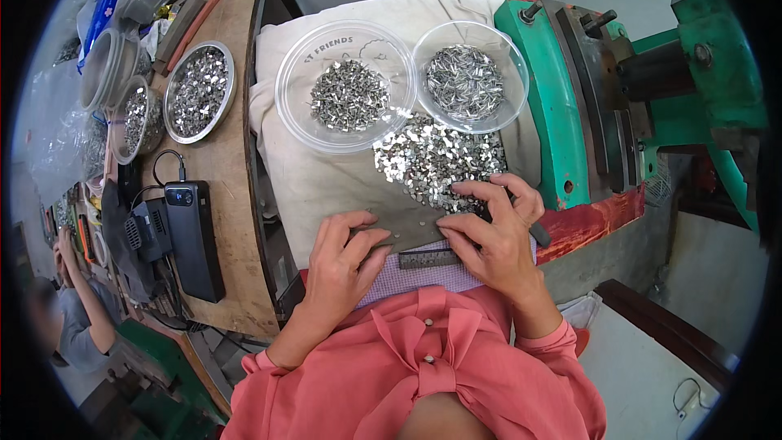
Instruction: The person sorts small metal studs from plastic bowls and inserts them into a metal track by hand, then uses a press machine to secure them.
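Note:
My left hand (340, 254) rests on a grey-brown cloth (318, 187), its bent fingers apart and its fingertips near a few tiny metal discs. My right hand (501, 236) is at the near edge of a pile of small shiny metal pieces (436, 159). Its thumb and forefinger are close together; anything between them is too small to name. A dark bar end (540, 235) shows beside this hand, and I cannot tell whether the hand grips it. Between my hands and nearer me lies a dark ruler (428, 259).
Beyond the pile stand two clear plastic tubs (297, 126) (521, 85) of metal bits. Green machinery (554, 114) borders the right. The wooden bench (236, 195) at left holds a metal bowl (230, 102) of pieces and a black power bank (194, 236). Another person (81, 310) sits far left.

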A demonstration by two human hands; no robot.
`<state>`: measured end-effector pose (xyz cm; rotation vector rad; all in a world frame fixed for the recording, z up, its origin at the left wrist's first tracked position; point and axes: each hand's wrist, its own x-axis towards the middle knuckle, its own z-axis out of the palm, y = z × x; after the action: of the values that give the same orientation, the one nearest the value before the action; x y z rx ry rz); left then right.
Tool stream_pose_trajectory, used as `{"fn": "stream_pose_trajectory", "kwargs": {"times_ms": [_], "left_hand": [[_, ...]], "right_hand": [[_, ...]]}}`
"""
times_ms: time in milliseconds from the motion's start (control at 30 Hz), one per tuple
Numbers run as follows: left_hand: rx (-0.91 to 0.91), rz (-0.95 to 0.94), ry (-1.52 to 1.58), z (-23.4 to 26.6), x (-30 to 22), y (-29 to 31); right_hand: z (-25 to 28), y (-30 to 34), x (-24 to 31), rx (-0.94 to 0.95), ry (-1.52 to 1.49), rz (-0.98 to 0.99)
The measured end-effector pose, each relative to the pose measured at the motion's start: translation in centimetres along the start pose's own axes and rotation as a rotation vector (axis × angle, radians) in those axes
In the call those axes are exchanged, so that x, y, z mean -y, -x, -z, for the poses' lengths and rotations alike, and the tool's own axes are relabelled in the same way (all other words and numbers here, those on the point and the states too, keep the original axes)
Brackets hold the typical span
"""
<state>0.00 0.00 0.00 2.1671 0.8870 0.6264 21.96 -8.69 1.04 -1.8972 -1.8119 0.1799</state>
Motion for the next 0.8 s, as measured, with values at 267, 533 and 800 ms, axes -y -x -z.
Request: {"fn": "stream_pose_trajectory", "kwargs": {"times_ms": [267,533,800], "left_hand": [[-0.018,0.052,0.014,-0.1,0.0,0.3],[-0.009,0.096,-0.002,-0.2,-0.2,0.4],[-0.018,0.122,-0.015,-0.7,-0.3,0.3]], "right_hand": [[-0.3,-0.5,0.4,-0.031,-0.021,0.005],[-1.1,-0.6,0.4,-0.031,-0.076,0.022],[-1.7,-0.7,0.7,-0.039,-0.084,0.001]]}}
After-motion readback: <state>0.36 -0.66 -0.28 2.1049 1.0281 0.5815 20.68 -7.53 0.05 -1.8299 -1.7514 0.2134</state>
